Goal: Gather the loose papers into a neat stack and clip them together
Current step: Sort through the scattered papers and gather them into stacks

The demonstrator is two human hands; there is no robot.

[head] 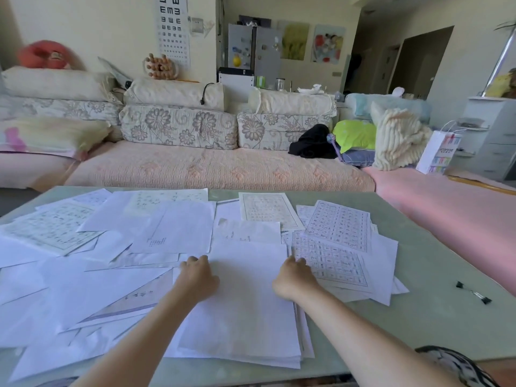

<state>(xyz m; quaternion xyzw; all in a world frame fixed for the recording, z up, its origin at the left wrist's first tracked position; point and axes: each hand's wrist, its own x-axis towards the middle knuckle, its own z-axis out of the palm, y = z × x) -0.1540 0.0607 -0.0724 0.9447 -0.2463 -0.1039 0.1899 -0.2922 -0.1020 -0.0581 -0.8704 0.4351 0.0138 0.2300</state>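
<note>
Many loose white papers lie scattered over a pale green table. A partly gathered stack of sheets sits in front of me at the table's near edge. My left hand rests on the stack's left side, fingers curled down on the top sheet. Over at the stack's right edge, my right hand has its fingers curled at the paper's border. Printed sheets with grids overlap to the right. Two black binder clips lie on the bare table at the far right, apart from both hands.
A floral sofa with cushions stands just beyond the table's far edge. A pink cover spreads to the right of the table. A white paper bag stands by a grey cabinet.
</note>
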